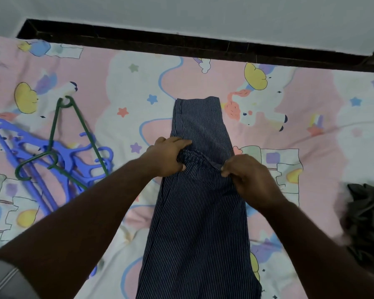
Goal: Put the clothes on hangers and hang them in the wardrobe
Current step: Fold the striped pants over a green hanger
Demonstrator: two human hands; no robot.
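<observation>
Navy pinstriped trousers [200, 212] lie lengthwise on the bed, folded over near the middle. My left hand [167, 155] grips the gathered waistband at its left end. At the waistband's right end, my right hand [249, 180] pinches the fabric. A green hanger [78, 119] lies to the left on top of several blue plastic hangers [58, 160], apart from both hands.
The bed is covered by a pink cartoon-print sheet [121, 83]. A dark crumpled garment [367, 214] lies at the right edge. A dark bed frame edge [181, 43] and a pale wall run along the far side.
</observation>
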